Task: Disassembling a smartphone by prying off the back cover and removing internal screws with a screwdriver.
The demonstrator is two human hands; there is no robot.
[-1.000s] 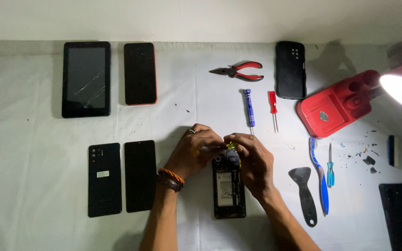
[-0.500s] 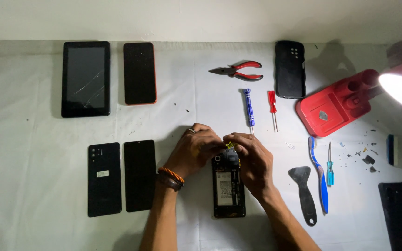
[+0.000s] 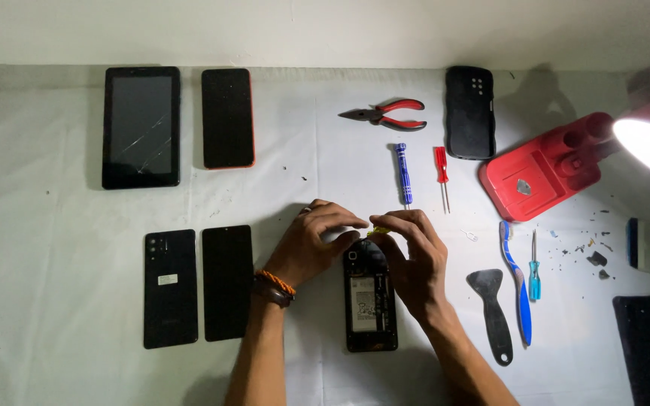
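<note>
White cloth-covered bench (image 3: pixel 54 286), pale wall behind, lit from the right by a red desk lamp (image 3: pixel 547 171).

Centre front: opened phone (image 3: pixel 371 304), back cover off, internals exposed, lying flat, long axis toward the body. Left hand (image 3: pixel 314 244) over its top left corner, fingers curled, tips pressed close together at the top edge. Orange wristband (image 3: pixel 274 282) on that wrist. Right hand (image 3: pixel 414 256) over the top right corner, fingers bent, thumb and forefinger pinched narrow on a small yellow-green piece (image 3: pixel 376 231) just above the phone's top edge. Too small to tell what the piece is. Fingertips of both hands nearly touching.

Left of the hands: black phone, camera side up (image 3: pixel 170 289), and beside it a black phone, screen side up (image 3: pixel 227 283). Back left: tablet with cracked screen (image 3: pixel 141 126), then orange-edged phone (image 3: pixel 228 118).

Back centre: red-handled pliers (image 3: pixel 387 115), black phone case (image 3: pixel 470 112). Just beyond the hands: blue screwdriver (image 3: pixel 403 173), red screwdriver (image 3: pixel 441 173).

Right of the hands: black spudger scraper (image 3: pixel 493 312), blue toothbrush (image 3: pixel 517 282), small cyan screwdriver (image 3: pixel 535 271). Scattered dark bits near the lamp base. Far right front: another dark phone (image 3: pixel 648 349), partly cut by the frame edge.
</note>
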